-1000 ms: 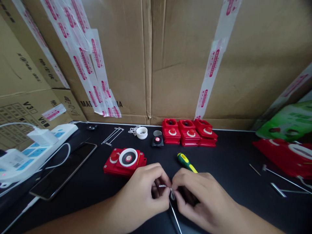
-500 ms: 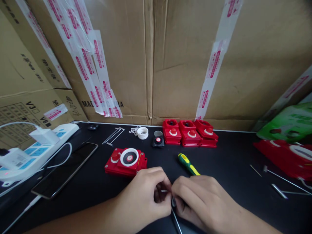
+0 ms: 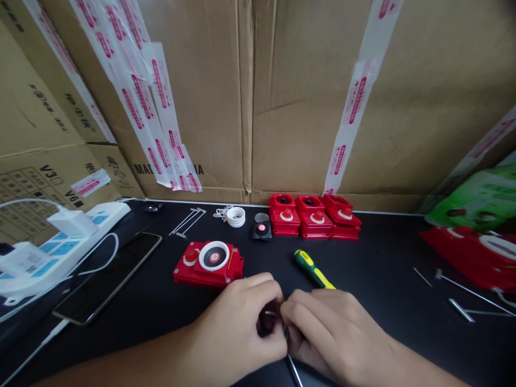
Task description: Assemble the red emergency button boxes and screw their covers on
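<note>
My left hand (image 3: pixel 245 317) and my right hand (image 3: pixel 326 330) are pressed together at the near edge of the black table (image 3: pixel 382 258), both with fingers curled in a pinch. Between the fingertips a small metal piece shows, and a thin metal rod (image 3: pixel 293 371) runs from the pinch down toward me. What else the fingers hold is hidden. Just beyond my left hand lies a red box with a white ring and a red button (image 3: pixel 208 262). A green and yellow screwdriver (image 3: pixel 312 269) lies beyond my right hand.
Three red boxes (image 3: pixel 315 217) stand in a row at the back by the cardboard wall, with a white ring (image 3: pixel 236 216) and a small black part (image 3: pixel 262 230) beside them. A phone (image 3: pixel 108 277) and a white power strip (image 3: pixel 60 247) lie at left. Metal pins (image 3: pixel 459 285) and red packaging (image 3: pixel 471 252) lie at right.
Both hands have closed tighter on each other and shifted slightly toward me. The small white loop seen between the fingertips a second ago is now covered.
</note>
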Demonstrator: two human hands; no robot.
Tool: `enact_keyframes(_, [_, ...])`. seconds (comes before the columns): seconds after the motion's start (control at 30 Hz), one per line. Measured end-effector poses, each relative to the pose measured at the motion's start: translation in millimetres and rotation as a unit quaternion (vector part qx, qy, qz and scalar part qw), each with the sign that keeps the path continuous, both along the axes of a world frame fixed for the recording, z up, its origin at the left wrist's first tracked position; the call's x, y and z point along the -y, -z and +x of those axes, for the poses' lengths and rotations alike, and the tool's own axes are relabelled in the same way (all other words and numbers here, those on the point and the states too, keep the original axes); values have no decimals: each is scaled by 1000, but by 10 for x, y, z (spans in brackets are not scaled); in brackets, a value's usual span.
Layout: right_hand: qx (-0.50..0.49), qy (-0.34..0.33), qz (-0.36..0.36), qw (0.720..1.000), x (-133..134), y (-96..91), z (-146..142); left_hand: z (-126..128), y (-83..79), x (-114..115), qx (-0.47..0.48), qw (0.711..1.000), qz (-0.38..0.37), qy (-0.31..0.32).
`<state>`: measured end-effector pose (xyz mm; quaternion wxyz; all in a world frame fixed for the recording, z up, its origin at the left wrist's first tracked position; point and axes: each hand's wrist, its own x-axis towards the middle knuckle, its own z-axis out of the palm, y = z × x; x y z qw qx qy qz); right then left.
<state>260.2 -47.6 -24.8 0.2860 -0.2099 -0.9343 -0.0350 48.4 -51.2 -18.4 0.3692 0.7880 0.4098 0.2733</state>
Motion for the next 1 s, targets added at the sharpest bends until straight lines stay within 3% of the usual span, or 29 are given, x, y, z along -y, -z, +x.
enact_keyframes(0.2, [-45, 26, -33, 998, -18, 52, -19, -19, 1, -11, 16, 1000, -20, -16])
enact_keyframes(0.4, [-106, 102, -234, 961, -13, 33, 7, -28, 11, -64, 24, 998, -22, -45])
enact_keyframes(0.53, [-126, 110, -294, 941, -14, -4, 24, -26, 21, -109, 25, 998, -16, -51])
enact_keyframes(0.73, [-95, 91, -269, 954, -11, 12, 11, -32, 57, -111, 29, 998, -15, -59])
enact_keyframes(1.0, [-79, 71, -125, 986, -8, 43, 6, -13, 57, -107, 33, 996, -45, -70])
